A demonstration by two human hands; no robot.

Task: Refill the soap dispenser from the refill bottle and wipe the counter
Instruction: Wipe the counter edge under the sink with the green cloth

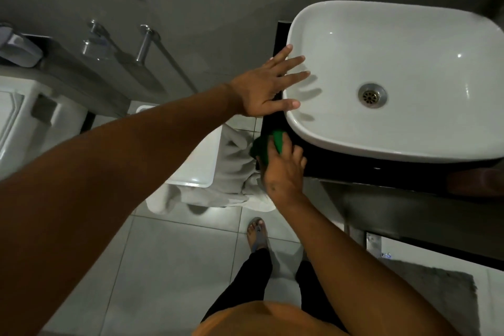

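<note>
We wipe the surface (354,169) at its left edge, right hand (283,169) pinching the green cloth (266,144), left hand (261,87) spread on the basin (409,144) rim; next, sweep along the front edge.

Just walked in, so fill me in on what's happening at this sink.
A person is wiping the counter, the dark ledge under the white basin. The right hand presses a green cloth against the counter's left front corner, beside the basin. The left hand lies flat with straight fingers on the basin's left rim, as if for support. No soap dispenser or refill bottle can be made out by the basin, so only the wiping shows here.
</note>
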